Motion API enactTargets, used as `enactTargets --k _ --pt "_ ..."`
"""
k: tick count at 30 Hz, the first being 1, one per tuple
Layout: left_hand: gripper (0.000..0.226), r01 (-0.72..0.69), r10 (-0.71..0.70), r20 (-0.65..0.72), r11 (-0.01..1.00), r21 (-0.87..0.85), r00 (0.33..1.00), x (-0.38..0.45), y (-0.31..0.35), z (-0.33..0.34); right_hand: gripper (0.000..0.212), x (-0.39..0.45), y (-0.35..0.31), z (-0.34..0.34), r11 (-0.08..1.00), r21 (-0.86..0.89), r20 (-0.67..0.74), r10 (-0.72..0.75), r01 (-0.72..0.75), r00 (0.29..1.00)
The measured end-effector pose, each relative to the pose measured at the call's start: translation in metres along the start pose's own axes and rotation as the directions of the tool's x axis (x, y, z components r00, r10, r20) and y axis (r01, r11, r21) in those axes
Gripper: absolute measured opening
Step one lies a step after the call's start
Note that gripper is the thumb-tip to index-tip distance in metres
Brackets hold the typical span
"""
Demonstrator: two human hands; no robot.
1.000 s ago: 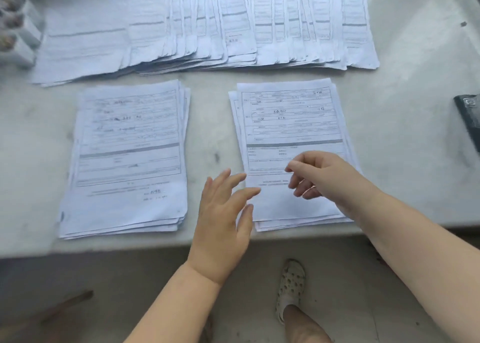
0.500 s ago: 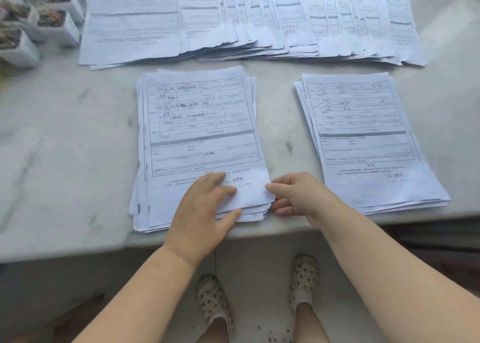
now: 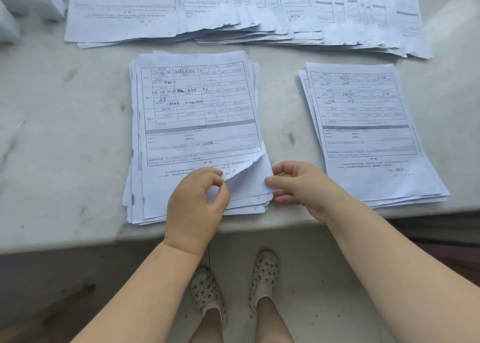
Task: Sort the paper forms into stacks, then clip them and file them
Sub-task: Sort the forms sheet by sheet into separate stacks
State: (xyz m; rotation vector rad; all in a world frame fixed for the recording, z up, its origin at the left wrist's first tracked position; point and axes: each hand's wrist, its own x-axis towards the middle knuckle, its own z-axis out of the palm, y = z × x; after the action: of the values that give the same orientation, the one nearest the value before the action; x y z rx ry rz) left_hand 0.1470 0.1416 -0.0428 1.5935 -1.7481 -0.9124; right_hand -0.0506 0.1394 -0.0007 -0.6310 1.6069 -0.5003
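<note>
**Top form peeled from the near stack**

The left hand (image 3: 197, 200) pinches the lower right corner of the top form (image 3: 197, 114), curling it up, likely to separate one sheet. The right hand (image 3: 298, 184) pins the near stack (image 3: 135, 187) at its right edge with thumb and fingers. A second stack (image 3: 374, 135) lies right; fanned forms (image 3: 233, 10) lie beyond on the table (image 3: 65, 135).

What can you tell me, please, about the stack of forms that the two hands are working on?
The stack of forms is a loosely squared pile of white printed sheets, edges fanned slightly, lying flat near the front edge of the pale marbled table. The top sheet shows a ruled grid with handwritten entries and a grey band. Its lower right corner is lifted and curled: the left hand pinches it, while the right hand holds the sheets at that corner's edge.
</note>
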Motion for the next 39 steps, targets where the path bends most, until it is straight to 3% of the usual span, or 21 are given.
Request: enactTargets --k 4,7,9,12,14,20,23,27,31,33,35,37,39 --pt "0.013 0.109 -0.119 -0.126 0.990 -0.084 0.985 0.002 0.007 0.003 0.011 0.008 -0.010 -0.003 0.998 0.042 -0.025 -0.044 0.045 0.999" --pt "0.024 0.108 -0.128 -0.141 0.984 -0.140 0.982 0.003 0.003 0.003 0.012 0.014 -0.013 -0.006 0.995 -0.038 -0.061 -0.093 0.091 0.994" --pt "0.014 0.035 -0.042 -0.060 0.992 -0.119 0.997 0.002 0.000 0.003 0.010 0.017 -0.013 -0.009 0.988 -0.107 -0.042 -0.112 0.107 0.993" --pt "0.021 -0.221 0.217 0.093 0.975 0.034 0.972 -0.007 -0.009 0.009 0.010 0.018 -0.011 -0.013 0.975 -0.189 0.024 -0.117 0.119 0.993" --pt "0.017 -0.279 0.268 0.127 0.956 0.085 0.955 -0.009 -0.012 0.012 0.011 0.019 -0.011 -0.014 0.969 -0.218 0.035 -0.116 0.121 0.993" --pt "0.017 -0.227 0.224 0.069 0.973 0.030 0.972 -0.011 -0.010 0.013 0.012 0.019 -0.013 -0.015 0.975 -0.187 0.065 -0.113 0.123 0.991" --pt "0.023 -0.127 0.128 0.000 0.989 -0.075 0.992 -0.008 -0.007 0.008 0.021 0.018 -0.021 -0.016 0.992 -0.090 0.127 -0.072 0.083 0.989" --pt "0.038 -0.187 0.187 0.016 0.982 -0.009 0.982 -0.005 -0.008 0.004 0.028 0.018 -0.034 -0.009 0.998 -0.009 0.150 -0.055 0.057 0.987" --pt "0.037 -0.148 0.147 -0.046 0.988 -0.029 0.988 -0.005 -0.008 0.000 0.019 0.015 -0.046 -0.005 0.972 -0.116 0.178 -0.183 0.205 0.967" --pt "0.046 -0.086 0.085 -0.110 0.996 -0.001 0.990 -0.002 -0.005 -0.003 0.010 0.017 -0.043 -0.005 0.851 -0.380 0.170 -0.321 0.362 0.932" --pt "0.057 -0.041 0.040 -0.136 0.999 -0.004 0.990 0.001 -0.006 -0.004 0.034 0.025 -0.032 -0.006 0.570 -0.681 0.249 -0.411 0.460 0.877" --pt "0.066 -0.035 0.030 -0.144 0.999 -0.030 0.989 0.002 -0.008 -0.004 0.054 0.035 -0.022 -0.006 0.369 -0.792 0.323 -0.423 0.487 0.847" --pt "0.074 -0.070 0.063 -0.122 0.996 -0.049 0.991 0.002 -0.010 -0.005 0.059 0.043 -0.014 -0.005 0.335 -0.806 0.325 -0.438 0.488 0.838"
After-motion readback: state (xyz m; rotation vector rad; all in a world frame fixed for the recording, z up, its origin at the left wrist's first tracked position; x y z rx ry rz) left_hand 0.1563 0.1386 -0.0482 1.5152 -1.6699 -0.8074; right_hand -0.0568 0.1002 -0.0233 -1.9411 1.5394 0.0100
